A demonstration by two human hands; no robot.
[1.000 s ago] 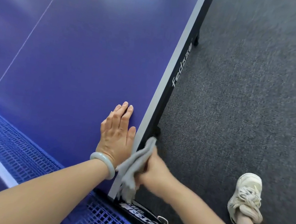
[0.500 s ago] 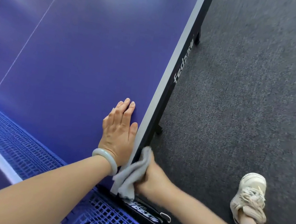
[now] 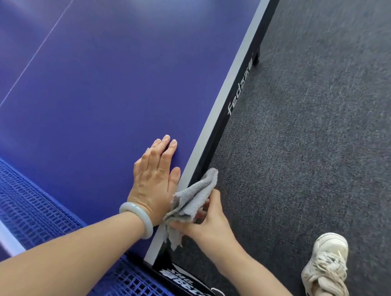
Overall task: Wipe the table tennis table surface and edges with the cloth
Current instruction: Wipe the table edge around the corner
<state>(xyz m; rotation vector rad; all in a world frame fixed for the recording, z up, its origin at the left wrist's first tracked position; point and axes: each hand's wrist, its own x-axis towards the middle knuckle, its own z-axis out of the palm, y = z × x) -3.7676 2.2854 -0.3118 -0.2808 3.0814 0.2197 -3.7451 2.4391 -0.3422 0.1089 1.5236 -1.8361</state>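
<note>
Edge-wiping stance at the side of the table tennis table (image 3: pixel 94 80). The left hand (image 3: pixel 154 179) lies palm down on the blue playing surface, fingers straight and closed together, holding nothing; its thumb runs along the white border (image 3: pixel 221 106) at the table's rim. Placed so, it probably serves as a brace, steadying the body as the person leans over the side. A pale bracelet (image 3: pixel 137 217) sits on that wrist. The right hand (image 3: pixel 212 227), just beyond the left thumb and outside the rim, grips the grey cloth (image 3: pixel 193 197). Thumb and curled fingers pinch a bunched fold, whose upper part is laid against the dark side rail (image 3: pixel 238 91) below the border, while a loose corner hangs beneath the hand. Bunching the cloth gives a thick pad that can follow the narrow vertical face, which a flat sheet would cover less firmly. The cloth thus touches the table's edge, not its top. Nearer the person than both hands, the blue net (image 3: pixel 21 199) crosses the table and its black clamp (image 3: pixel 186 283) grips the rim. The stroke therefore appears to start beside the net, with the whole rail ahead of the hands to cover; the task is judged to be in its edge phase. To the right of the right hand lie grey carpet (image 3: pixel 330 116) and a white shoe (image 3: pixel 326 262).
</note>
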